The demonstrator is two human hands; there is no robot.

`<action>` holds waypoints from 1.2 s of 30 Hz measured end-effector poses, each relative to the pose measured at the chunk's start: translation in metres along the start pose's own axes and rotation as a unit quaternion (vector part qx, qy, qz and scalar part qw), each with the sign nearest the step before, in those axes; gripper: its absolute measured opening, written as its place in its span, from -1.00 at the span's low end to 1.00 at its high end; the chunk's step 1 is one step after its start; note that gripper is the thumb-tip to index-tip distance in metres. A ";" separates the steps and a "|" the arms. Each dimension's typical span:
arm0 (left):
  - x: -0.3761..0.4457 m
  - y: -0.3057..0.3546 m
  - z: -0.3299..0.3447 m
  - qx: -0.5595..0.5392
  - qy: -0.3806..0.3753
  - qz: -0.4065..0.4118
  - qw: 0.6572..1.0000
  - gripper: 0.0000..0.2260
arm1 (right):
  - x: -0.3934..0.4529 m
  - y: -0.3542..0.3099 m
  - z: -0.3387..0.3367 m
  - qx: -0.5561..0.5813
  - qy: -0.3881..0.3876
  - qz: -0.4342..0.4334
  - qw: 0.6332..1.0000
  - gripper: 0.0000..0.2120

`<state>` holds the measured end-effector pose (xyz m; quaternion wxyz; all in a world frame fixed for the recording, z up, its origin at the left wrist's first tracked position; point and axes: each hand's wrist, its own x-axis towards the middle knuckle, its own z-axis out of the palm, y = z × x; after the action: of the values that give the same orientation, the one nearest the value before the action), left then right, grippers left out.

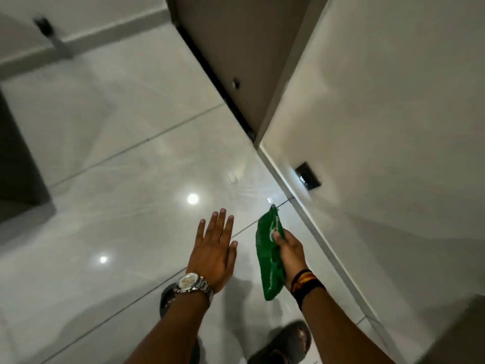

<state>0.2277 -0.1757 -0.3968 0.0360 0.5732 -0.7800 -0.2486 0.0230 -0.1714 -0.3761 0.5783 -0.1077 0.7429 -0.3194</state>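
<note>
My right hand [290, 254] grips a green cloth [269, 258], which hangs folded from my fingers down past the wrist. That wrist wears dark bands. My left hand [214, 249] is held out flat over the floor, fingers straight and spread, holding nothing. A silver watch [191, 283] sits on its wrist. Both hands hover above the glossy white tiled floor [131, 179], close to the wall on the right.
A pale wall [380, 114] with a black socket [308, 176] runs along the right. A brown door [236, 48] stands beyond the wall's corner, with a small doorstop [236, 84]. A dark cabinet edge [18, 166] is at the left. My sandalled feet [286, 342] are below.
</note>
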 end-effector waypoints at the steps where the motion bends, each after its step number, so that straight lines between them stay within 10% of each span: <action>1: 0.001 0.003 -0.006 0.000 -0.004 0.012 1.000 -0.41 | -0.005 -0.007 -0.006 0.011 -0.006 0.016 1.000 -0.78; 13: -0.080 0.159 -0.307 0.036 0.044 0.193 0.980 -0.37 | -0.306 -0.187 -0.086 0.291 -0.100 -0.079 0.948 -0.46; 24: -0.114 0.299 -0.267 0.047 0.005 0.386 0.921 -0.42 | -0.407 -0.101 -0.226 0.475 -0.033 -0.124 0.870 -0.57; 36: -0.182 0.394 -0.192 0.049 -0.003 0.326 0.944 -0.27 | -0.390 -0.040 -0.340 0.520 0.040 -0.067 0.851 -0.64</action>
<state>0.0098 0.0098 -0.0186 0.0842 0.2881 -0.9355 -0.1862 -0.1805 0.1232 -0.0010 0.4972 0.1721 0.4819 -0.7007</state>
